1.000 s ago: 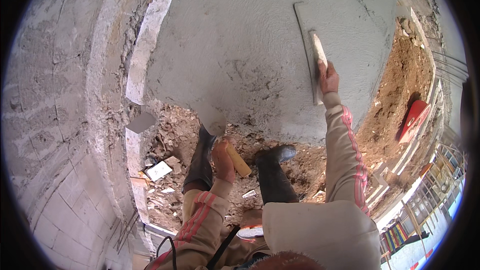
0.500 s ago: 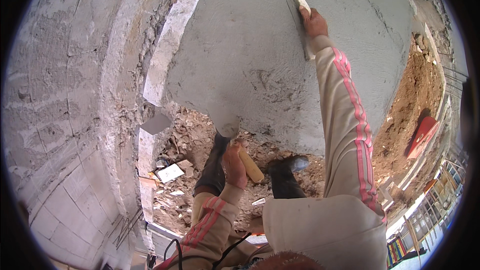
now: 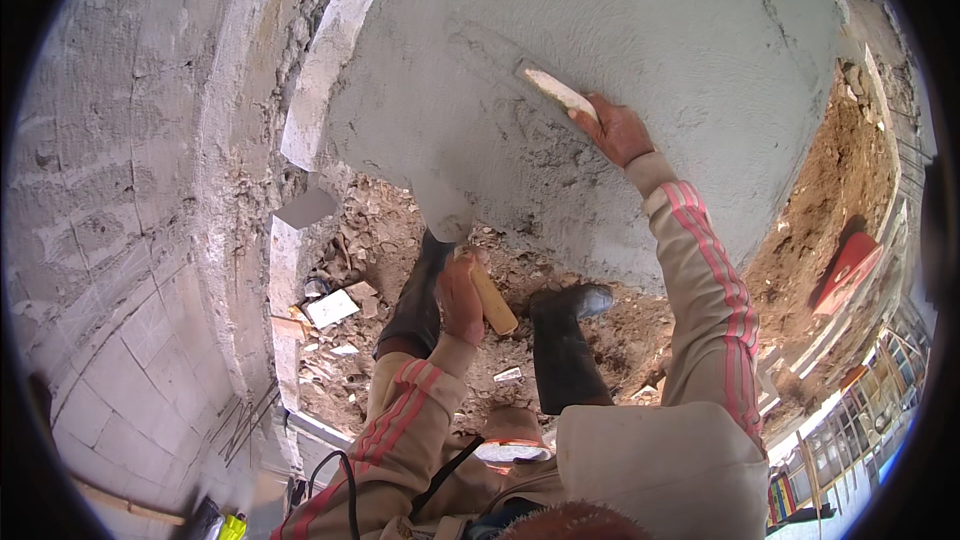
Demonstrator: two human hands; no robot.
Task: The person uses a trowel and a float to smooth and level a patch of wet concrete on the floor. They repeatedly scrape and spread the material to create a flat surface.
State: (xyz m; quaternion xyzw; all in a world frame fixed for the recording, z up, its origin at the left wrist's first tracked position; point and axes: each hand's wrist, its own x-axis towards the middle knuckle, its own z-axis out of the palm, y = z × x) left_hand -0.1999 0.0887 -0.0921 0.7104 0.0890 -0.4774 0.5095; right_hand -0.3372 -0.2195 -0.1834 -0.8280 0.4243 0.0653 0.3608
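Now the right hand [image 3: 620,130] sits lower and closer on the plastered wall [image 3: 640,30] than it did a moment ago, when it was stretched up near the top of the grey surface; the float [image 3: 555,90] has travelled down with it, and the arm is bent more. That reads as one smoothing pass drawn down the wet render, with the patch just below the float looking rougher than the face above it. The right fingers are clenched round the pale wooden handle, blade end pressed flat against the wall, up and left of the hand. Down near the foot of the wall, the left hand [image 3: 460,295] has barely moved: fingers wrapped tight on the yellowish handle of a trowel [image 3: 470,270], whose grey blade points up toward the wall's lower edge. Both boots [image 3: 560,340] stand in rubble below the wall, either side of that left hand.
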